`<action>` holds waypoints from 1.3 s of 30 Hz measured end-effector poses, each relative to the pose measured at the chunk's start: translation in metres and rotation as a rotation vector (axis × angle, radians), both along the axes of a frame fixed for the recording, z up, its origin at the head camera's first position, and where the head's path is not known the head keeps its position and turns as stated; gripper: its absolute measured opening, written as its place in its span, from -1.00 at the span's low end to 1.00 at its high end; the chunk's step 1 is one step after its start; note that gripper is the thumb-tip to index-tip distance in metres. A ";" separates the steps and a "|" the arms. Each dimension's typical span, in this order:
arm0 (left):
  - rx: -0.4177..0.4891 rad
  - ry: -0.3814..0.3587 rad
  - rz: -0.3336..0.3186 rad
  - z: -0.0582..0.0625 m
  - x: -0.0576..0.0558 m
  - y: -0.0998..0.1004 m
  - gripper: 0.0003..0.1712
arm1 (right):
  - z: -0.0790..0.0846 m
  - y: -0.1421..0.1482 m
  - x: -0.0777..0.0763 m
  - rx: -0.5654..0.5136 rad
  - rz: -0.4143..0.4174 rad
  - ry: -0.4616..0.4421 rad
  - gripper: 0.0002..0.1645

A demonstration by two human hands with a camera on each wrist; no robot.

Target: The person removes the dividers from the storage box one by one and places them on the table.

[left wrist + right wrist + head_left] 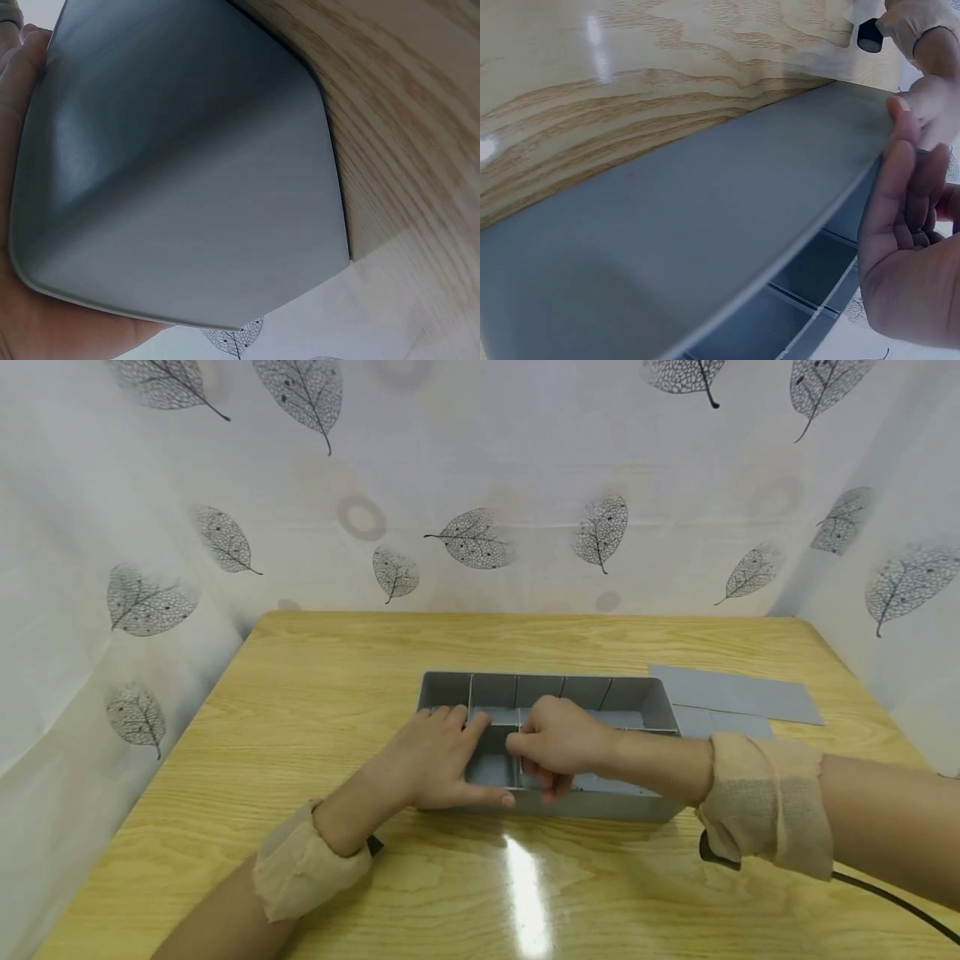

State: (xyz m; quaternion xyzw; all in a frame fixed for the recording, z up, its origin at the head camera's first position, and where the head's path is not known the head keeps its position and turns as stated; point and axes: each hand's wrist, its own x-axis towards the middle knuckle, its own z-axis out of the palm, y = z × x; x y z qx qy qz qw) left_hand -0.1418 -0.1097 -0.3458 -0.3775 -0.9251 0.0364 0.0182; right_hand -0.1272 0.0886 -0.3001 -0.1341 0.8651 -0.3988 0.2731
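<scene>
A long grey plastic box [600, 807] with dividers stands on the table. My left hand [438, 756] rests over its left end, fingers spread over the compartments and thumb lying straight along the front rim. In the left wrist view, the box's smooth outer wall [202, 202] fills the picture, with part of the hand along its rim. Reaching in from the right, my right hand [566, 739] pinches a short grey divider [517, 768] in the front row, between thumb and curled fingers. The right wrist view shows those curled fingers [889, 195] above the rim; their tips are partly hidden.
Flat grey panels [742, 689] lie on the wooden table [300, 693] behind and right of the box. A leaf-patterned curtain [525, 468] hangs around the table. A black cable [900, 906] trails from the right wrist.
</scene>
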 end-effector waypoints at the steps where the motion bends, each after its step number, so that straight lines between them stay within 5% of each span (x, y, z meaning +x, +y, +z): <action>1: 0.000 0.000 -0.002 0.000 0.000 0.000 0.16 | 0.002 0.000 0.001 -0.007 -0.001 0.000 -0.57; 15: 0.008 -0.010 -0.030 0.000 -0.002 0.006 0.14 | 0.054 0.000 0.001 -0.047 -0.059 -0.016 -0.55; 19: 0.001 -0.007 -0.032 0.000 -0.002 0.006 0.20 | 0.070 0.003 -0.002 -0.137 -0.098 -0.035 -0.57; 23: 0.000 -0.019 -0.028 0.001 -0.001 0.006 0.29 | 0.077 0.016 -0.006 -0.389 -0.200 -0.090 -0.66; 26: 0.007 -0.037 -0.018 0.001 -0.001 0.005 0.29 | 0.074 0.030 -0.011 -0.693 -0.254 -0.136 -0.70; 31: 0.007 -0.076 0.009 0.000 0.001 -0.001 0.29 | 0.057 0.058 -0.016 -1.193 -0.141 -0.244 -0.68; 34: 0.012 -0.078 0.011 -0.001 0.001 -0.003 0.29 | 0.044 0.079 -0.016 -1.317 -0.102 -0.290 -0.68; 39: 0.028 -0.071 -0.006 0.000 0.001 -0.001 0.27 | 0.028 0.136 -0.006 -1.394 -0.166 -0.233 -0.58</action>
